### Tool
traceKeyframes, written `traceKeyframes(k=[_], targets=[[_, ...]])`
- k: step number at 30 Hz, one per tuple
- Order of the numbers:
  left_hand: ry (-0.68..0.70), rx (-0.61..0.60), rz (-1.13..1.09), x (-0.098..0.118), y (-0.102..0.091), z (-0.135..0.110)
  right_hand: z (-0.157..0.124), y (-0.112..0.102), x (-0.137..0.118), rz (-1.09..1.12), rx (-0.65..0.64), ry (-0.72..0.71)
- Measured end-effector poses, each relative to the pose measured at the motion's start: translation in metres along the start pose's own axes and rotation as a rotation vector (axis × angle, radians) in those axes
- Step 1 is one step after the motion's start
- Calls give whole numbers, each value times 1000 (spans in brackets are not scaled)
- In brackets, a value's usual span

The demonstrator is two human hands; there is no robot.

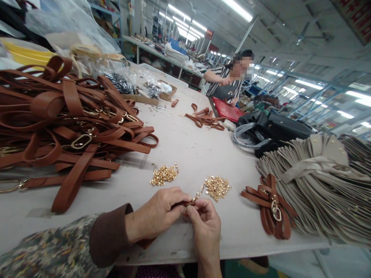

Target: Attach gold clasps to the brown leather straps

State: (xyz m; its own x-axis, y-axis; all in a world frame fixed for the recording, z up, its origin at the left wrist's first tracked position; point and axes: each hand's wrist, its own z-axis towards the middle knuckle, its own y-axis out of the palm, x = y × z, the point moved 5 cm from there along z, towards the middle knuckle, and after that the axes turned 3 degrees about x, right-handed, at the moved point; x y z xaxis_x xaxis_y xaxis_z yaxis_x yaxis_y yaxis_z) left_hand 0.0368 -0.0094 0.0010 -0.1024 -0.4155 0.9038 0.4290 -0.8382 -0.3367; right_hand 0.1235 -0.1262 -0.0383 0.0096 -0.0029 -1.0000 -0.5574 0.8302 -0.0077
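Brown leather: a narrow strap with a gold-coloured metal clasp (198,192), the strap (189,202) held just on the near side of a heap of small gold-coloured metal discs (217,188), on the pale grey table (188,154). Disc heap taken as landmark.

Step in hand, as judged: fine work at the strap beside the clasp. Likely done best with one hand anchoring, leather kept flat, light fingertip pressure from the other.

Pose: left hand (158,214) comes in from left of the disc heap, back upward, thumb and fingers pinching the strap. Right hand (205,226), nearer than the disc heap, fingers curled, pinches it too. Small part between fingertips: cannot tell.
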Motion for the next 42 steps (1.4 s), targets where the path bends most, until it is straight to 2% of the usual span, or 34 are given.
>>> traceKeyframes(k=[3, 6, 8, 12, 14, 17, 22, 26, 28, 31, 33, 35, 38, 42], targets=[[-193, 25, -240, -9, 1, 1, 12, -8, -9, -163, -36, -87], [-329, -11, -466, -15, 4, 1, 33, -32, -19, -466, -36, -250], [-352, -42, -474, -15, 3, 2, 47, -47, -24, -719, -77, -405], [-397, -100, -388, -16, 2, 1, 59, -55, -25, -1076, -305, -716], [-389, -113, -369, -16, 2, 1, 59, -52, -23, -1191, -379, -815], [-389, -92, -342, -19, 1, 1, 58, -45, -23, -1328, -424, -886], [-426, -31, -386, -22, -2, 3, 63, -43, -30, -1404, -387, -802], [-550, 25, -659, -26, 1, 2, 70, -40, -34, -1373, -379, -724], [-584, 58, -802, -27, 3, 2, 69, -37, -34, -1421, -334, -747], [-577, 68, -891, -27, 5, 2, 63, -31, -32, -1517, -222, -809], [-563, 63, -912, -26, 6, 2, 59, -30, -28, -1533, -175, -789], [-562, 63, -900, -25, 5, 2, 60, -32, -25, -1499, -160, -704], [-594, 86, -832, -26, 4, 2, 66, -36, -24, -1363, -174, -564], [-590, 168, -793, -27, 3, 0, 73, -37, -30, -1191, -208, -466]])
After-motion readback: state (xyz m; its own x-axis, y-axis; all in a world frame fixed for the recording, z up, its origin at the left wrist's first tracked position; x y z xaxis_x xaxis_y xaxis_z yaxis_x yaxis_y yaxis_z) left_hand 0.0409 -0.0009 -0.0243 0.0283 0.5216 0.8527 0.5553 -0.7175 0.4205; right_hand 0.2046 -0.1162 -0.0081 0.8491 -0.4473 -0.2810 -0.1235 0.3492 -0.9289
